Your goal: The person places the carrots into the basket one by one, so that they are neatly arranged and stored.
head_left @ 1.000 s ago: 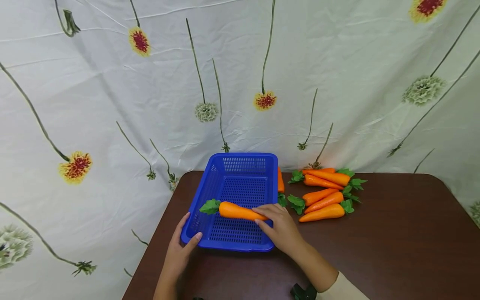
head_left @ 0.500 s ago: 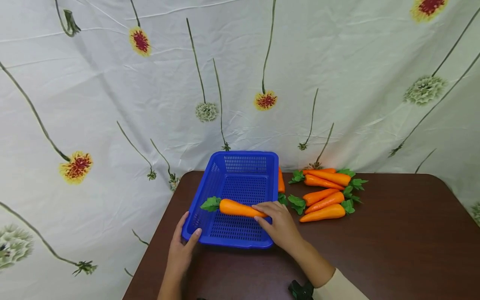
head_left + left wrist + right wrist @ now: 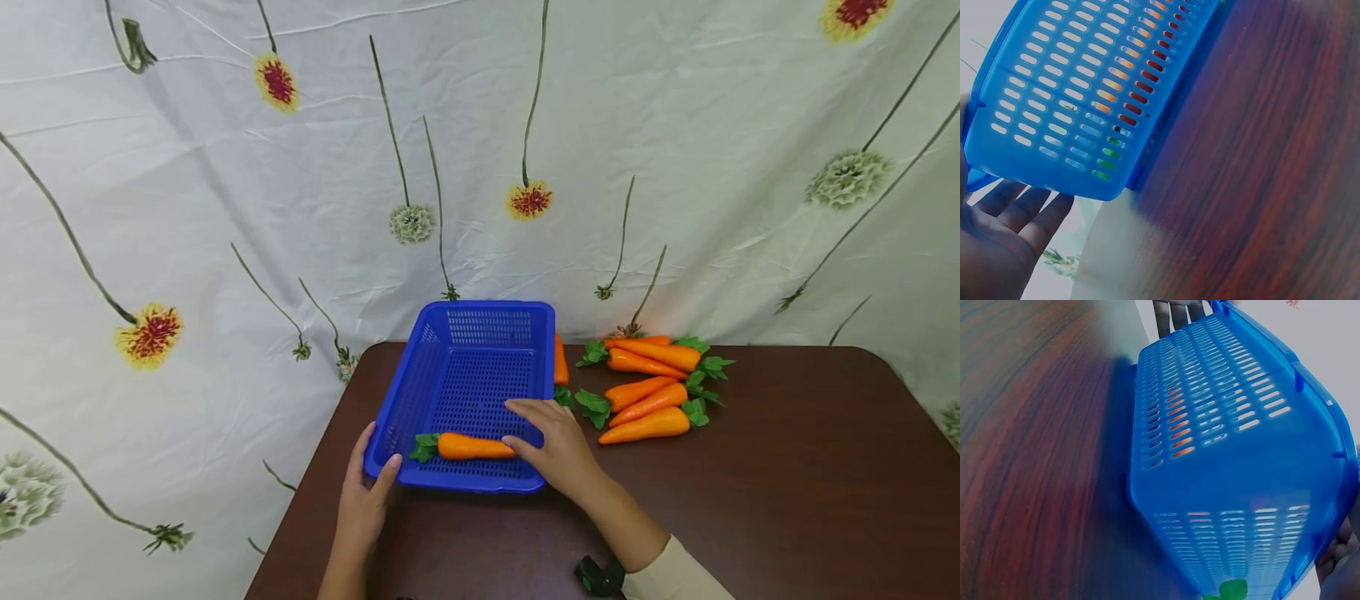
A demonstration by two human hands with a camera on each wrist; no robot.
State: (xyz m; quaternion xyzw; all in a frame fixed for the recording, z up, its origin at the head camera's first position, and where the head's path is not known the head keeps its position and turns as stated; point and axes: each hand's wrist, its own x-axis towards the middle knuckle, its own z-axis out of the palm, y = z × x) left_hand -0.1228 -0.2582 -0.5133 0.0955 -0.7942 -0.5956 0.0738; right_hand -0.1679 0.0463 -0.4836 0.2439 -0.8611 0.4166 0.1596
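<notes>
Closest to the camera there's a small black gadget (image 3: 600, 577) by the right wrist, on the near side of the basket (too cut off to say what it is). Next, the left hand (image 3: 362, 498) has the near left corner of the blue rectangular slotted plastic basket (image 3: 480, 482), thumb over the rim and fingers around the outside. The right hand (image 3: 564, 450) is over the basket's near right side, thumb and fingers spread well apart, with nothing in its grip; can't tell if the thumb is brushing anything.

Just inside the basket's near wall lies a tapered orange carrot with a green leafy top (image 3: 468, 447), leaves to the left, tip under the right thumb from this angle. That's the only one I can see in there, so I'd call this early days: one in, most to go.

What's left is on the dark reddish-brown wood-grain counter (image 3: 795, 467). One partly hidden orange carrot (image 3: 561, 362) is tucked right beside the basket's right wall. Farther right of the basket there's a bunch of three glossy orange carrots (image 3: 649, 410), then another orange trio with green tops (image 3: 652, 354) farther back.
</notes>
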